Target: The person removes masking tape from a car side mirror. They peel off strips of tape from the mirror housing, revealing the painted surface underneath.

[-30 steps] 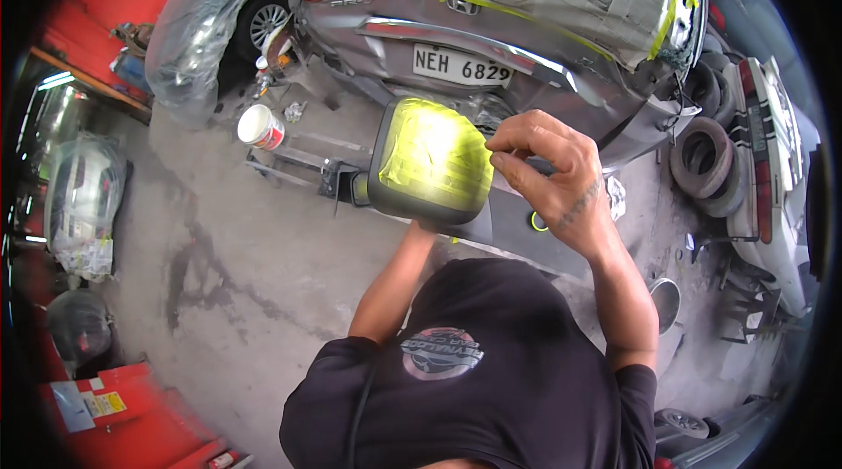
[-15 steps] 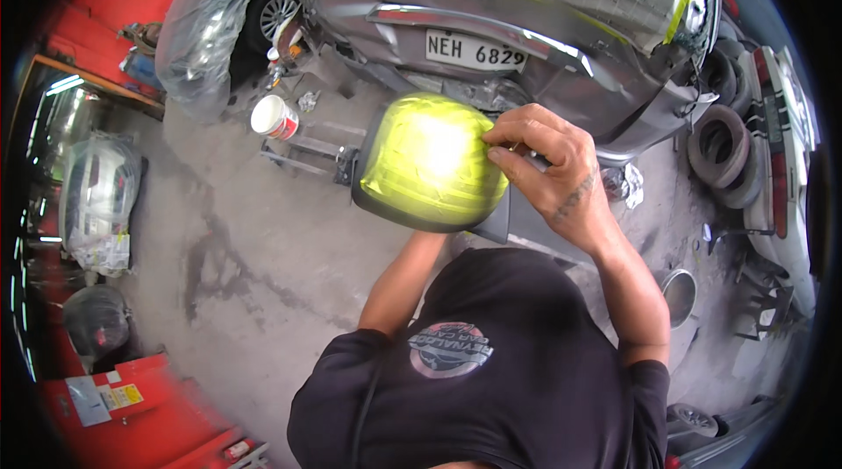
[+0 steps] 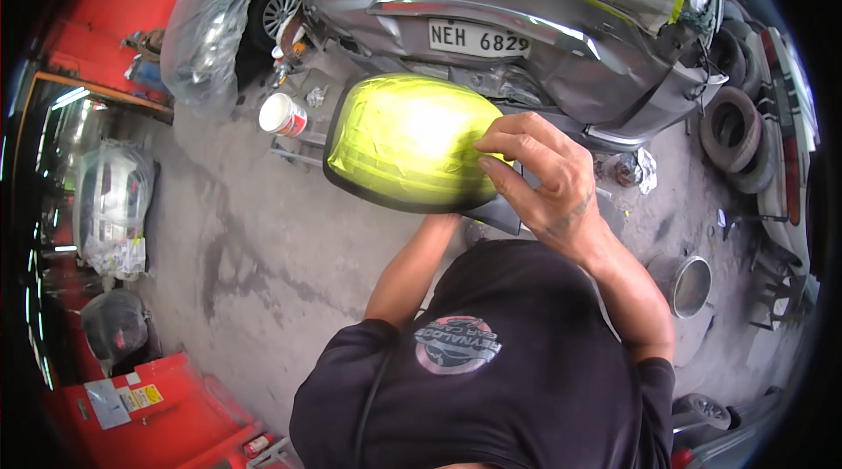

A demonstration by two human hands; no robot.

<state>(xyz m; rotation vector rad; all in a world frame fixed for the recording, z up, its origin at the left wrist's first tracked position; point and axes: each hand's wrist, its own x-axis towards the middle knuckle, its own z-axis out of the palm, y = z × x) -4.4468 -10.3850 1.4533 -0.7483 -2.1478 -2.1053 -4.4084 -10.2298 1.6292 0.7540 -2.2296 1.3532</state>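
Note:
A car side mirror (image 3: 412,143) hangs in the air before my chest. Yellow-green masking tape (image 3: 386,131) covers its rounded face, and a dark rim shows around it. From below, my left forearm (image 3: 410,272) reaches behind the mirror and supports it; that hand's fingers are hidden. My right hand (image 3: 545,179) is at the mirror's right end, thumb and forefinger closed in a pinch on the tape's edge. Below that end a dark flat piece of the mirror's base (image 3: 498,214) sticks out.
Ahead stands a grey car (image 3: 395,39) with a dented rear, masked with paper and tape. A white bucket (image 3: 282,114) is at front left. Tires (image 3: 731,131) and a round metal can (image 3: 688,286) lie right; red panels (image 3: 167,408) sit lower left.
The mirror has shifted left and slightly up, and its taped face has turned to look wider. My right hand has come a little left and down, still pinching at the right end.

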